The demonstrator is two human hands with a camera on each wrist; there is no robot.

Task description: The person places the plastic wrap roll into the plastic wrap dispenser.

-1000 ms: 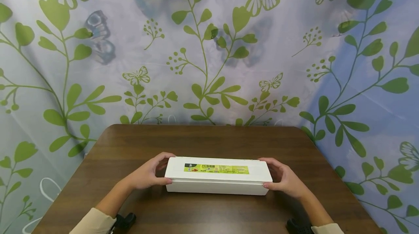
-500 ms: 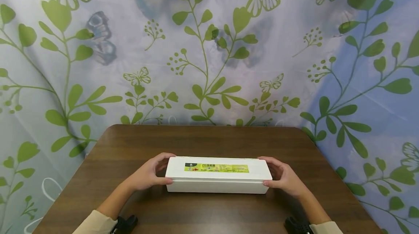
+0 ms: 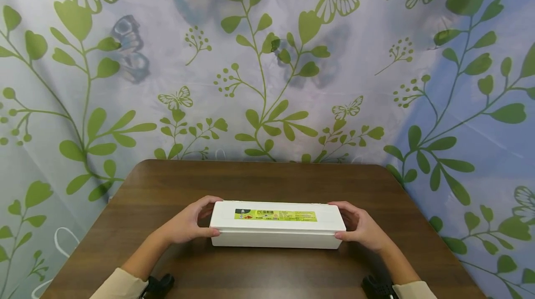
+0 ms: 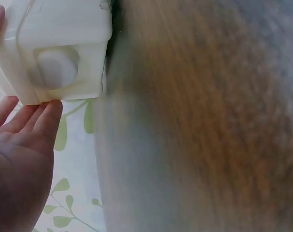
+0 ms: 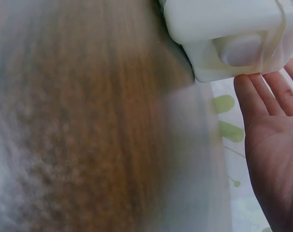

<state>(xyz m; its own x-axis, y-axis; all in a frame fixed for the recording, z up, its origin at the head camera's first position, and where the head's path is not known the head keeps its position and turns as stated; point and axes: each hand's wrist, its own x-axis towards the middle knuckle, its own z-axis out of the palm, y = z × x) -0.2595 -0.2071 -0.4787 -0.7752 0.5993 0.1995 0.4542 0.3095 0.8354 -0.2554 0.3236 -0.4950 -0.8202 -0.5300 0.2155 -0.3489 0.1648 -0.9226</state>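
Note:
A long white cling film box (image 3: 276,239) with a lid lies crosswise on the brown table, a green-and-yellow label (image 3: 276,215) on its top. My left hand (image 3: 188,222) holds its left end, thumb on the front edge and fingers behind. At the other end, my right hand (image 3: 365,230) grips it the same way. The left wrist view shows a window in the box's end with a pale round roll end (image 4: 58,67) inside. A similar roll end (image 5: 243,50) shows in the right wrist view. The lid is down along the front seam.
The wooden table (image 3: 267,178) has rounded far corners. Behind it hangs a pale curtain (image 3: 267,57) printed with green leaves and butterflies. A white cord (image 3: 60,241) loops beside the table's left edge. Dark straps (image 3: 159,285) sit at both wrists below light sleeves.

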